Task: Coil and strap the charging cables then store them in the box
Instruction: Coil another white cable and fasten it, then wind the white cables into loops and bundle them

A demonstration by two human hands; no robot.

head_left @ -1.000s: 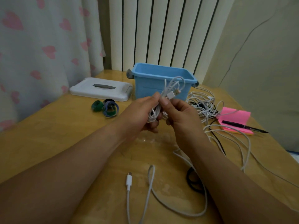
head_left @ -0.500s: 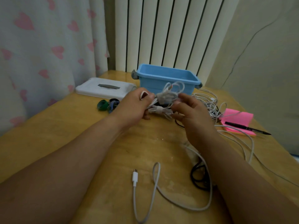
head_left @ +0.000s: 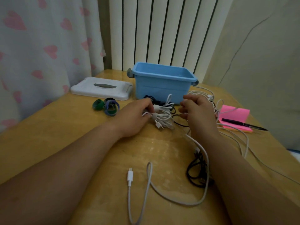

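The left hand point(head_left: 134, 116) lies low on the worktop point(head_left: 68, 143), its fingers pinching the left end of the coiled white cable point(head_left: 163, 116). The right hand point(head_left: 198, 113) hovers just right of that coil with its fingers loosely curled and apart from it; it seems to hold nothing. The coil rests on the worktop between the two hands, bound by a pale strap point(head_left: 155, 116) close to the left fingertips, with a plug end poking out on its near side.

A bundle like this should be light, soft and springy. The loops would probably splay if taken by a single strand, so the strapped waist looks like the safest place to grip.

Just beyond the coil stands the open blue box point(head_left: 162, 88), near enough for a short lift over its rim. Its white lid point(head_left: 100, 88) lies to the left, with spare strap rolls point(head_left: 107, 107) in front of it. More loose white cables point(head_left: 204, 95) tangle to the right of the box. A loose white cable point(head_left: 149, 184) and a black cable point(head_left: 195, 174) lie nearer, not yet coiled.
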